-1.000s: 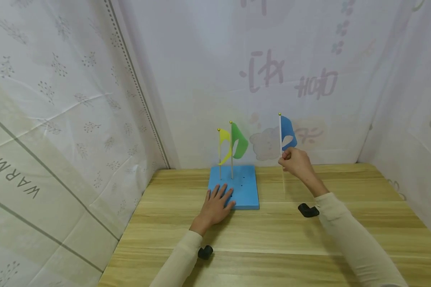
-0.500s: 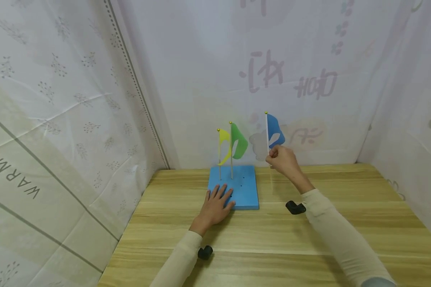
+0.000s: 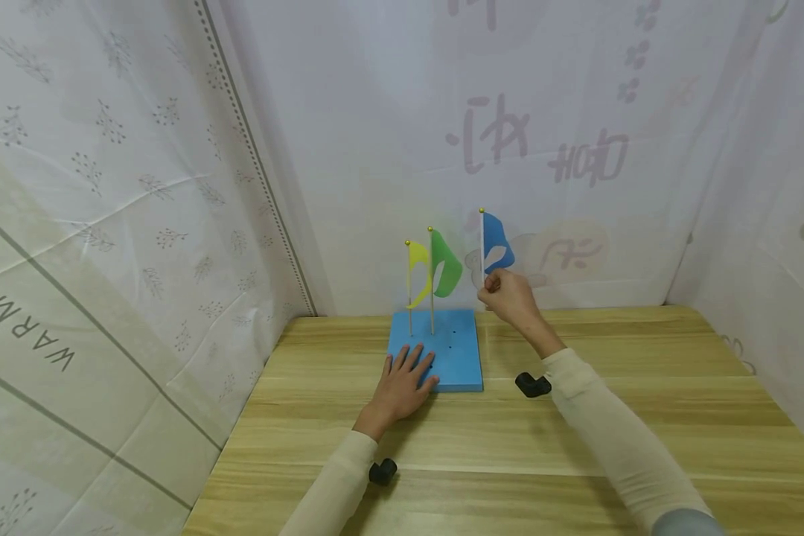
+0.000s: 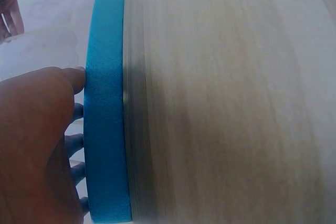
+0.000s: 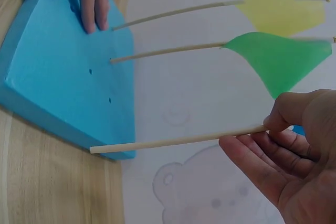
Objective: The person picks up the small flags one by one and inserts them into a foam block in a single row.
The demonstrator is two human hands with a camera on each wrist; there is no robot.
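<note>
My right hand (image 3: 511,298) pinches a blue flag (image 3: 494,232) by its thin wooden stick, held upright just right of the blue board (image 3: 462,368). In the right wrist view the bare lower end of the stick (image 5: 157,144) is free, in front of the board's edge and apart from the holes. Spread out, my left hand (image 3: 398,385) rests on the board's near left part, fingers straight. A yellow flag (image 3: 416,250) and a green flag (image 3: 449,269) stand upright in the board's far left part. Little of the blue cloth shows in the right wrist view.
Small dark holes (image 5: 90,71) dot the board's top. The board lies on a wooden table (image 3: 295,417), close to its far edge. Patterned cloth curtains (image 3: 348,149) hang behind and at both sides. A black wrist device (image 3: 533,385) sits under the right sleeve.
My right hand has carried the blue flag leftward, from well right of the board to close beside it. The left hand, the board and the other two flags have stayed put.
</note>
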